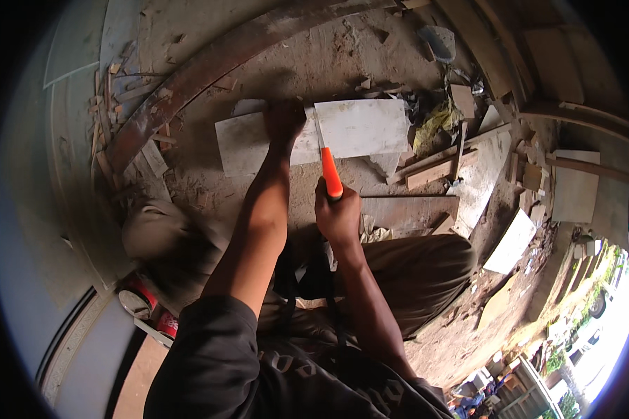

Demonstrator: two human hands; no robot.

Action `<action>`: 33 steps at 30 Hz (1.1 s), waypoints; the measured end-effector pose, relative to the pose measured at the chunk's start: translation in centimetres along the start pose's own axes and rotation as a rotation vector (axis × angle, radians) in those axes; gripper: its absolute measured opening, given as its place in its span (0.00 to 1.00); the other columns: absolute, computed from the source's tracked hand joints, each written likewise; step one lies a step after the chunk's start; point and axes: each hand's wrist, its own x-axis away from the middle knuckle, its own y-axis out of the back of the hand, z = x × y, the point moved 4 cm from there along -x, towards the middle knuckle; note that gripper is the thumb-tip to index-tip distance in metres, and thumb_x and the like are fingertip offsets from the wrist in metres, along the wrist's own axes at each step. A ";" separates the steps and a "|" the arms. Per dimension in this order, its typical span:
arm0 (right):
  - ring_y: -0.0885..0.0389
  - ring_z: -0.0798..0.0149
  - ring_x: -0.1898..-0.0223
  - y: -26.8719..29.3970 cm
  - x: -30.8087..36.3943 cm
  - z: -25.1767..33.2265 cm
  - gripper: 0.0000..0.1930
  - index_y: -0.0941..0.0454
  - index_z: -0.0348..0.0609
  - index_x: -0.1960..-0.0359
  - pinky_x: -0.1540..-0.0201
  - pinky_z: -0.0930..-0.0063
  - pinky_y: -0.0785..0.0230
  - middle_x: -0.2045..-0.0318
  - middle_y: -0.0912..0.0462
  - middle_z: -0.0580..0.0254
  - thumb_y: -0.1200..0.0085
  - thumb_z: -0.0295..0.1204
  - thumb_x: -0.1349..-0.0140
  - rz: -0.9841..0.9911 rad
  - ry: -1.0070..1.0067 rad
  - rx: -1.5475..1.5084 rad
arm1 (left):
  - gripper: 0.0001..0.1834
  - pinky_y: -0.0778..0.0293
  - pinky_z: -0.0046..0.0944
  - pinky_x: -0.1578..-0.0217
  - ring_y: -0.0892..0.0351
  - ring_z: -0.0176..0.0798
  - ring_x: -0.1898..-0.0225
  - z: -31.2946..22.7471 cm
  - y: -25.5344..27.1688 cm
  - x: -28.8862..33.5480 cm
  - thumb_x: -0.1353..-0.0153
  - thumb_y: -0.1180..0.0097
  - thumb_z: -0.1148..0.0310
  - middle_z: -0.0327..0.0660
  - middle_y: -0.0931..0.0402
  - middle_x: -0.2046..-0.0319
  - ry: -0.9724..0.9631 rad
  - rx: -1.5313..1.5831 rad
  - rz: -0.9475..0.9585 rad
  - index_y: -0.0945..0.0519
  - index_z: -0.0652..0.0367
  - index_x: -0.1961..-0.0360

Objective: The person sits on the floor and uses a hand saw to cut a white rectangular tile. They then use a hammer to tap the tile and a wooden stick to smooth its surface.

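Dusty floor [307, 66] under white board [362, 127] | left hand [285, 120] curled atop, hold unclear | right hand [339, 215] clenching orange handle [330, 171], nearside | board rocking might jolt it

I can make out no complete word or number from here. On the dark shirt [279, 373], my one landmark, pale lettering [305, 370] runs across the front, and the folds break it up too much for me to read it whole. To the left of the shirt, just beyond its sleeve, I see white marks on a small red container [168, 325], too small for me to decipher.
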 end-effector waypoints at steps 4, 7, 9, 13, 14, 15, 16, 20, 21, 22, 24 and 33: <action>0.19 0.54 0.81 1.8 5.1 -1.9 0.10 0.27 0.32 0.75 0.77 0.64 0.34 0.84 0.27 0.43 0.46 0.27 0.40 -0.084 0.088 -0.090 | 0.19 0.31 0.52 0.55 0.21 0.51 0.65 0.6 0.1 0.1 0.37 0.57 0.58 0.49 0.20 0.73 -0.069 0.011 -0.167 0.18 0.56 0.76; 0.20 0.58 0.81 2.0 3.2 -1.6 0.10 0.27 0.32 0.76 0.77 0.65 0.34 0.84 0.28 0.44 0.46 0.26 0.40 -0.044 0.011 -0.039 | 0.20 0.32 0.52 0.53 0.21 0.52 0.62 0.3 0.6 0.3 0.38 0.57 0.58 0.49 0.19 0.72 -0.054 0.002 -0.131 0.17 0.57 0.76; 0.21 0.59 0.82 1.3 1.7 -2.0 0.08 0.27 0.32 0.75 0.77 0.65 0.35 0.84 0.28 0.44 0.46 0.25 0.41 -0.004 -0.054 -0.061 | 0.21 0.33 0.53 0.52 0.21 0.52 0.60 0.1 0.5 0.5 0.37 0.58 0.58 0.49 0.19 0.71 -0.026 0.001 -0.059 0.17 0.57 0.75; 0.19 0.53 0.79 1.7 6.1 -2.5 0.07 0.25 0.35 0.74 0.75 0.63 0.31 0.83 0.25 0.47 0.45 0.26 0.41 -0.085 0.190 -0.122 | 0.21 0.33 0.52 0.53 0.21 0.53 0.62 0.7 0.6 0.2 0.38 0.57 0.58 0.49 0.19 0.73 -0.111 0.005 -0.360 0.17 0.57 0.77; 0.19 0.50 0.79 2.0 6.1 -2.3 0.07 0.25 0.34 0.74 0.76 0.63 0.31 0.84 0.25 0.47 0.45 0.26 0.41 -0.071 0.083 -0.134 | 0.21 0.33 0.52 0.53 0.21 0.53 0.63 0.4 1.0 1.0 0.38 0.57 0.58 0.49 0.19 0.74 -0.167 0.004 -0.518 0.18 0.57 0.78; 0.19 0.48 0.78 2.2 6.2 -2.1 0.08 0.26 0.34 0.75 0.76 0.63 0.32 0.84 0.26 0.48 0.46 0.26 0.41 -0.058 -0.024 -0.147 | 0.20 0.33 0.52 0.53 0.21 0.53 0.62 0.5 0.6 0.9 0.38 0.57 0.58 0.49 0.19 0.73 -0.137 -0.006 -0.388 0.17 0.57 0.77; 0.18 0.49 0.78 1.6 4.5 -2.7 0.08 0.26 0.34 0.76 0.77 0.63 0.32 0.85 0.26 0.49 0.46 0.26 0.41 -0.016 -0.037 -0.056 | 0.20 0.32 0.52 0.53 0.21 0.53 0.62 0.9 0.2 0.9 0.38 0.56 0.58 0.49 0.19 0.71 -0.107 -0.016 -0.258 0.17 0.57 0.75; 0.18 0.51 0.77 -0.1 1.2 -1.9 0.08 0.26 0.34 0.75 0.76 0.65 0.31 0.83 0.24 0.46 0.47 0.26 0.41 0.021 -0.001 0.048 | 0.19 0.32 0.51 0.51 0.21 0.52 0.60 -0.4 0.7 -0.1 0.38 0.55 0.58 0.49 0.18 0.69 -0.087 -0.031 -0.040 0.16 0.57 0.72; 0.17 0.51 0.76 0.6 3.6 -2.4 0.05 0.24 0.35 0.73 0.74 0.65 0.29 0.82 0.23 0.46 0.47 0.24 0.42 0.005 0.106 -0.032 | 0.18 0.31 0.51 0.53 0.21 0.52 0.62 -0.4 1.3 -0.4 0.38 0.55 0.58 0.49 0.19 0.69 -0.126 0.008 -0.203 0.16 0.57 0.72; 0.17 0.50 0.75 1.6 5.7 -1.9 0.04 0.24 0.35 0.72 0.73 0.65 0.28 0.81 0.22 0.47 0.46 0.24 0.44 -0.067 0.135 -0.056 | 0.18 0.30 0.52 0.55 0.20 0.53 0.63 -0.1 1.5 -0.1 0.38 0.55 0.58 0.50 0.19 0.69 -0.164 0.050 -0.366 0.17 0.57 0.71; 0.17 0.50 0.75 2.5 7.1 -1.7 0.03 0.23 0.37 0.71 0.71 0.66 0.27 0.80 0.21 0.48 0.46 0.23 0.45 -0.151 0.109 -0.145 | 0.17 0.28 0.53 0.58 0.20 0.55 0.65 0.6 1.0 0.5 0.38 0.54 0.58 0.50 0.19 0.69 -0.181 0.035 -0.403 0.17 0.55 0.72; 0.17 0.45 0.72 2.1 6.4 -0.5 0.07 0.24 0.33 0.72 0.73 0.63 0.30 0.81 0.24 0.44 0.46 0.26 0.42 -0.027 -0.001 -0.084 | 0.17 0.31 0.52 0.53 0.18 0.52 0.65 0.4 0.1 1.4 0.40 0.54 0.58 0.47 0.18 0.72 -0.205 -0.077 -0.308 0.16 0.53 0.74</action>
